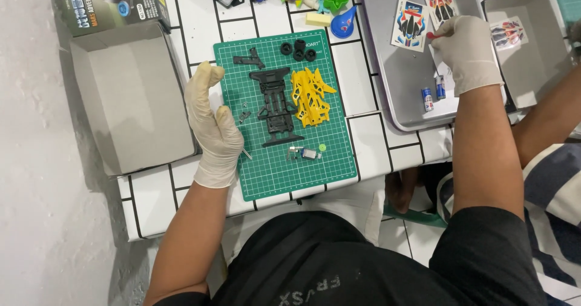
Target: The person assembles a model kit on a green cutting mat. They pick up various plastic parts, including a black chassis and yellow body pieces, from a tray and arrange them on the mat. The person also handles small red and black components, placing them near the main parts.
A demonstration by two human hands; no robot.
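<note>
Bright even light, soft shadows, sharp focus throughout.

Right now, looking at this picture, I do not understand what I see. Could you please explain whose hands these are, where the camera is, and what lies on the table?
There is no machine here. A person wears a camera on the head, so the one picture looks straight down at that person's own two gloved hands.

The left hand rests on the left edge of a green cutting mat and holds nothing that I can see. On the mat lie a black toy car chassis, a yellow plastic body frame, small black tyres and a small motor.

The right hand reaches into a grey metal tray and pinches something small and red; what it is cannot be told. Sticker sheets and two small batteries lie in the tray.

An open grey cardboard box stands to the left. At the right edge, a striped sleeve belongs to another person.
</note>
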